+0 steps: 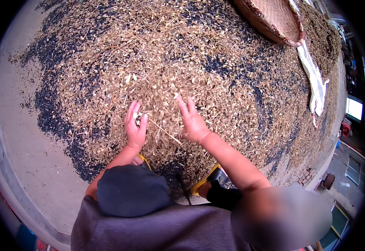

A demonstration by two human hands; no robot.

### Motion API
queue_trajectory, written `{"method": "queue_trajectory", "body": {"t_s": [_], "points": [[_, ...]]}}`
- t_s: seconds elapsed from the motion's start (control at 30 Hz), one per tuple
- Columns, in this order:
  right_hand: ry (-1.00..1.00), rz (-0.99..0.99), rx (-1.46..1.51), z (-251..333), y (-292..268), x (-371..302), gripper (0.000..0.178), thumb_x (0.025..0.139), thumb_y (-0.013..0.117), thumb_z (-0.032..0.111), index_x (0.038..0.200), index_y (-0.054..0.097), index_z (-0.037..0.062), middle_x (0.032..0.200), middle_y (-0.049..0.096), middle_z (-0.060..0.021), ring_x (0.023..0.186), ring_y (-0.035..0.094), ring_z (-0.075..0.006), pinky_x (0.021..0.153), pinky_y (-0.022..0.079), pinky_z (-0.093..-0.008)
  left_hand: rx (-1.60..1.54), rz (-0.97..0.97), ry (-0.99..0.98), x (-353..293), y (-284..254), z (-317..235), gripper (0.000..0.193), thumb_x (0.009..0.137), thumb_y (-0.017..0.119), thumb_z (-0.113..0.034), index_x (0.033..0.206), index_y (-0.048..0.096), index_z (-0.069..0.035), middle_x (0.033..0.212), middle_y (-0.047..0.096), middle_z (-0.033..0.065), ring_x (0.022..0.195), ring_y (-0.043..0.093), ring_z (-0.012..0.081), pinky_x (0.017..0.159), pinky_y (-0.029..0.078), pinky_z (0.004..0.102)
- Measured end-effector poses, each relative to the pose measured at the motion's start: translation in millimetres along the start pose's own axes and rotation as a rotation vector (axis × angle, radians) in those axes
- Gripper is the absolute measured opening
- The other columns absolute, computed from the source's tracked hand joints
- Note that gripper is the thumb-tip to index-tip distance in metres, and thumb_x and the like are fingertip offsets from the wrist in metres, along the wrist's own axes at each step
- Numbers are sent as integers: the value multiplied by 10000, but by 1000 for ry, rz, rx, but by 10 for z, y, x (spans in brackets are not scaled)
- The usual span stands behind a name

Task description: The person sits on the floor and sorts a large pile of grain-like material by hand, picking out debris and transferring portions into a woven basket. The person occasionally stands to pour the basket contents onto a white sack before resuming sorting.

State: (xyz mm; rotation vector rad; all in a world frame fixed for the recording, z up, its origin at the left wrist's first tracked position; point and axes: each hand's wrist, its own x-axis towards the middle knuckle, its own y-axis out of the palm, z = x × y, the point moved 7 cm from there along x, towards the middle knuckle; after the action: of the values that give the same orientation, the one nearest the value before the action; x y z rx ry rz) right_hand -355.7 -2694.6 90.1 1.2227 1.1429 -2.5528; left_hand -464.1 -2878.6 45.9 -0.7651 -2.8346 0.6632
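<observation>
A wide spread of dry tan husks and stalks (161, 37) lies on the floor, mixed with small black seeds (52, 113). My left hand (135, 129) is at the near middle of it, thumb and fingers apart, with husks against the palm. Across from it, my right hand (194, 124) has its fingers stretched forward and spread. Between the two hands and just beyond them, loose husks (163, 90) look smeared by motion. A thin pale stalk (165, 131) slants between my wrists. Neither hand is closed around anything.
A round woven basket (274, 21) sits at the far right on the husks. Beside it lies a crumpled white cloth (314, 83). Bare concrete floor (19, 138) shows at the left. My yellow-edged shoes (199, 186) stand at the near edge of the spread.
</observation>
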Motion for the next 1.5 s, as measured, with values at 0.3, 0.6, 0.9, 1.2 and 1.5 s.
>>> {"method": "queue_trajectory", "body": {"t_s": [0.3,0.6,0.9,1.2,1.5], "points": [[-257,-287,257,554,136,163,1178,600,823,66,1563,151,154,1570,88,-330,1398,311,-484,1091,418,-414,-851,-133,-564,244,61,-12,445,1004,535,-164,1415,467,-8,1330,564,84,1194,536,150,1037,393,301],[-347,-407,1521,275,-1118,118,807,822,755,177,1491,308,132,1521,351,-116,1366,418,-297,1132,392,-408,-742,129,-322,1447,622,-1389,498,977,594,-291,1391,491,-33,1279,611,142,1193,583,208,1028,449,332],[60,-1015,775,-1088,-4089,-345,1326,725,836,494,1546,-102,41,1513,236,-371,1140,622,-351,1067,445,-498,-268,99,629,3318,987,-3361,592,901,671,-317,1377,476,-24,1311,573,220,1239,543,309,1045,421,386],[-346,22,-352,-226,109,-776,1041,770,809,377,1567,144,303,1549,225,-266,1140,596,-374,781,614,-374,299,1016,1053,-347,131,-898,620,840,695,-451,1397,470,-297,1528,365,73,1442,302,282,1158,188,645],[-446,-346,-478,122,113,69,755,800,620,20,1473,409,288,1485,376,-192,1181,567,-325,674,605,-309,420,787,1128,239,287,-253,436,790,740,-333,1209,621,-317,1456,454,16,1408,363,247,1159,232,630]]}}
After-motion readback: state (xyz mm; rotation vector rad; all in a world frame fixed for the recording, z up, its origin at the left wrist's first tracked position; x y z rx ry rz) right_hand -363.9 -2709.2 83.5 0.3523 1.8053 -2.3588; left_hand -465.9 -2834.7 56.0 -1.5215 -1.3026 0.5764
